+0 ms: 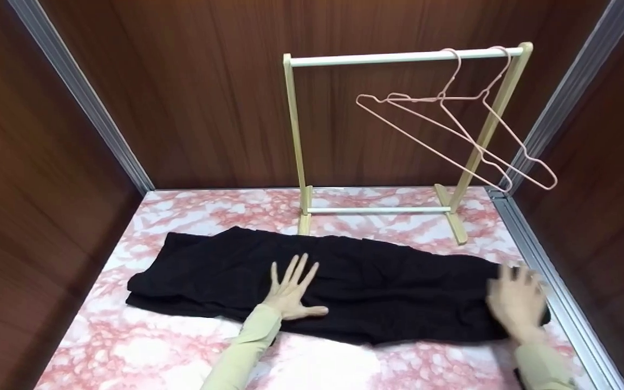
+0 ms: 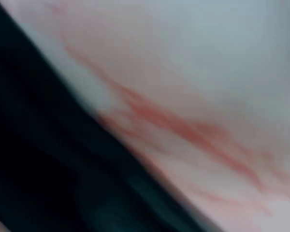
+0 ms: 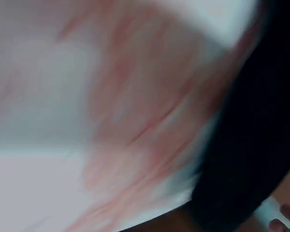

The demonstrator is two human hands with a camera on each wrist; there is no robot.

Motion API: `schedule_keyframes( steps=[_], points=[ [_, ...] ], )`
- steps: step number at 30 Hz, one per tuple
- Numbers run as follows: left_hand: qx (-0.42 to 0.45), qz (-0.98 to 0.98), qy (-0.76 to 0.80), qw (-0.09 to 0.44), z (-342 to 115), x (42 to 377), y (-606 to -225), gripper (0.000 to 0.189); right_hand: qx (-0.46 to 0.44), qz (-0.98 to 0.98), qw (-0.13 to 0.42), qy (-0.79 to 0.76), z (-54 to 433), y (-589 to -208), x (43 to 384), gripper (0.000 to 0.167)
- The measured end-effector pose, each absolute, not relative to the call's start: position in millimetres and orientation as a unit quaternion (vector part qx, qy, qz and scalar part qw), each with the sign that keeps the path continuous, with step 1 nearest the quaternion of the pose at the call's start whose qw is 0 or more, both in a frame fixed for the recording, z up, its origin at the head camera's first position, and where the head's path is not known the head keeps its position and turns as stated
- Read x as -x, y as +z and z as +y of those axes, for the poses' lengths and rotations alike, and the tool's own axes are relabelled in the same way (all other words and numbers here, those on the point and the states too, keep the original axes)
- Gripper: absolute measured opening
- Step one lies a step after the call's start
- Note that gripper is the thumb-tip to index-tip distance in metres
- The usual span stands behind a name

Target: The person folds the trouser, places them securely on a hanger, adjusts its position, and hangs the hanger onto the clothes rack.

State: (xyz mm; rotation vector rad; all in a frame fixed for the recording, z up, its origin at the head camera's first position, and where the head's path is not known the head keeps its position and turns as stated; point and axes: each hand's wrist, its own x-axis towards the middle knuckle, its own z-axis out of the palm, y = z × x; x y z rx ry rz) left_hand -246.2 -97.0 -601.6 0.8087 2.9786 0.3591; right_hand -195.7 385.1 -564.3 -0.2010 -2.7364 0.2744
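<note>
The black cloth [image 1: 377,292] lies lengthwise across the table [image 1: 144,352], its left end layered. The left hand [image 1: 293,292] rests palm down near its middle, fingers spread well apart, thumb pointing right over the near part. The right hand [image 1: 517,298] is over the right end; it is blurred, but its fingers seem slightly apart, and I cannot tell whether they touch the cloth.

That end comes just beside the metal rail [image 1: 561,292], so room there is tight. At the left end, a strip of table separates cloth from wall [image 1: 36,173]. A wider strip runs along the near edge. The far edge hides part of the rack's [image 1: 366,59] left foot; two hangers [image 1: 458,98] hang toward its right.
</note>
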Motion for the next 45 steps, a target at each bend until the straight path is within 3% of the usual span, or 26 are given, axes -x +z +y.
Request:
schedule_keyframes(
  steps=[3, 8, 10, 14, 17, 22, 26, 34, 41, 45],
  points=[
    [-0.283, 0.953, 0.104, -0.028, -81.5, 246.9, -601.7, 0.1, -0.003, -0.975, 0.194, 0.106, 348.3, -567.4, 198.3, 0.057],
    [-0.312, 0.945, 0.072, -0.062, -49.6, 244.7, -594.6, 0.066, -0.071, -0.98, 0.081, 0.167, 306.1, -573.3, 198.9, 0.051],
    [-0.322, 0.942, 0.058, -0.081, -38.7, 245.4, -592.2, 0.055, -0.071, -0.978, 0.059, 0.185, 299.8, -574.1, 201.4, 0.044],
    [-0.323, 0.931, 0.028, -0.166, -22.1, 254.8, -590.0, 0.042, -0.066, -0.975, 0.086, 0.194, 300.1, -572.9, 215.6, 0.038],
    [-0.303, 0.931, 0.009, -0.203, -12.1, 263.2, -587.4, 0.044, -0.084, -0.977, 0.091, 0.172, 303.3, -571.6, 226.3, 0.039],
    [-0.277, 0.947, -0.024, -0.163, -0.9, 270.4, -585.4, 0.04, -0.147, -0.979, 0.099, 0.102, 303.5, -574.3, 233.4, 0.022],
    [-0.276, 0.947, -0.037, -0.158, 2.1, 272.8, -587.7, 0.021, -0.179, -0.972, 0.144, 0.046, 301.9, -577.0, 236.6, 0.026],
    [-0.301, 0.94, -0.055, -0.148, 3.2, 270.8, -587.9, 0.046, -0.204, -0.968, 0.123, 0.076, 305.7, -574.1, 234.8, 0.021],
    [-0.33, 0.929, -0.083, -0.144, 11.6, 267.9, -586.9, 0.016, -0.23, -0.964, 0.126, 0.042, 299.6, -578.8, 233.6, 0.021],
    [-0.336, 0.928, -0.083, -0.141, 12.6, 268.1, -585.4, 0.011, -0.245, -0.959, 0.139, 0.019, 297.5, -579.9, 234.9, 0.023]
  ],
)
